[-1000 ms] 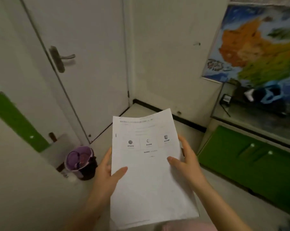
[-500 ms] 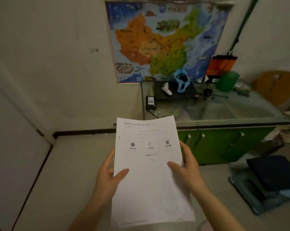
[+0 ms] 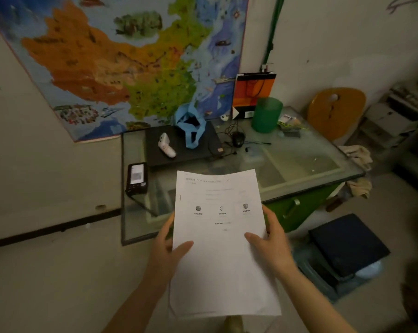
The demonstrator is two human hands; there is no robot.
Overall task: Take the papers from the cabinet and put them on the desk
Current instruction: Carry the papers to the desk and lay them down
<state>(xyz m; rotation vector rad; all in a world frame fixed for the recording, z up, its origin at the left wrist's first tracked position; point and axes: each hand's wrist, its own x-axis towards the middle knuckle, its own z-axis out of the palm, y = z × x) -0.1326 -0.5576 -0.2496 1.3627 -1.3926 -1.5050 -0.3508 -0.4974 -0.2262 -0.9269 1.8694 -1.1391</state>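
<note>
Between left hand (image 3: 166, 251) and right hand (image 3: 273, 243), papers (image 3: 223, 248).

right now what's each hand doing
left hand: shut on the papers, left edge
right hand: shut on the papers, right edge

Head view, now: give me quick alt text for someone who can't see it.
Both hands, left hand and right hand, hold a stack of papers by its side edges, in front of a glass-topped green desk. On the desk are a laptop, a green container and a phone; a map hangs above.
</note>
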